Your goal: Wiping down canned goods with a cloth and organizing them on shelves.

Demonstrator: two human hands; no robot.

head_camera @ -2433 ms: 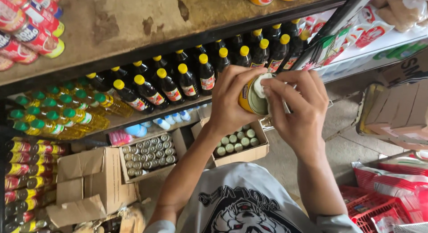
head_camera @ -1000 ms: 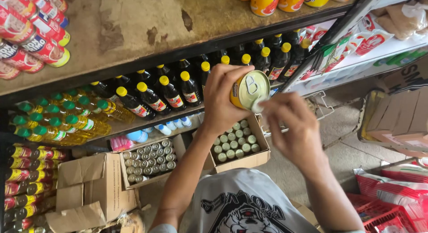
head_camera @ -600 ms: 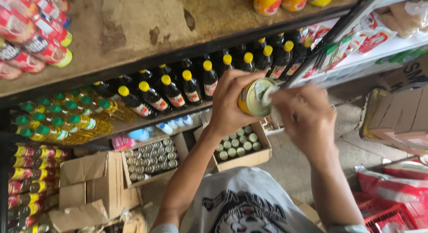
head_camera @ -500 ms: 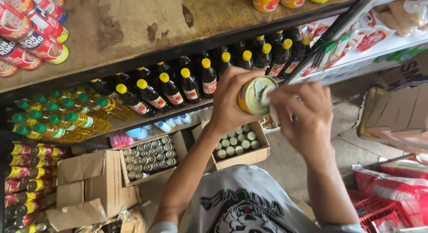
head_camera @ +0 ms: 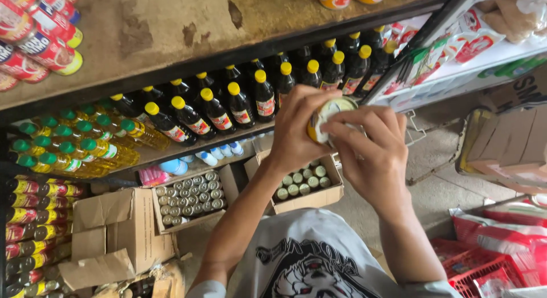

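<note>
— Both hands have drifted slightly to the right since half a second ago, and the right hand (head_camera: 373, 155) has closed further over the top of the small round yellow metal can (head_camera: 330, 118); the shelves look unchanged.

— Where does that can sit against each grip?

— It is held up in front of the shelf, between the two hands. The left hand (head_camera: 299, 127) wraps its side from the left, thumb and fingers curled round the body. The right hand comes from the right, its fingers (head_camera: 353, 120) laid across the pale lid, so only part of the lid shows.

— What lies around it?

— Just behind stand dark glass bottles with yellow caps (head_camera: 239, 104) in rows on the wooden shelf (head_camera: 171, 152), with green-capped bottles of golden liquid (head_camera: 74, 152) to their left. Below the hands sits an open brown cardboard box of small cans (head_camera: 302, 187), with a second such box (head_camera: 191, 198) to its left on the floor. Red-labelled tins (head_camera: 34, 41) lie on the upper shelf at the left. Nothing stands between the hands and the can.

— And the grips?

— The left grip is clenched round the can. The right grip is half closed, its fingertips pressing on the lid rather than wrapping the can.
</note>
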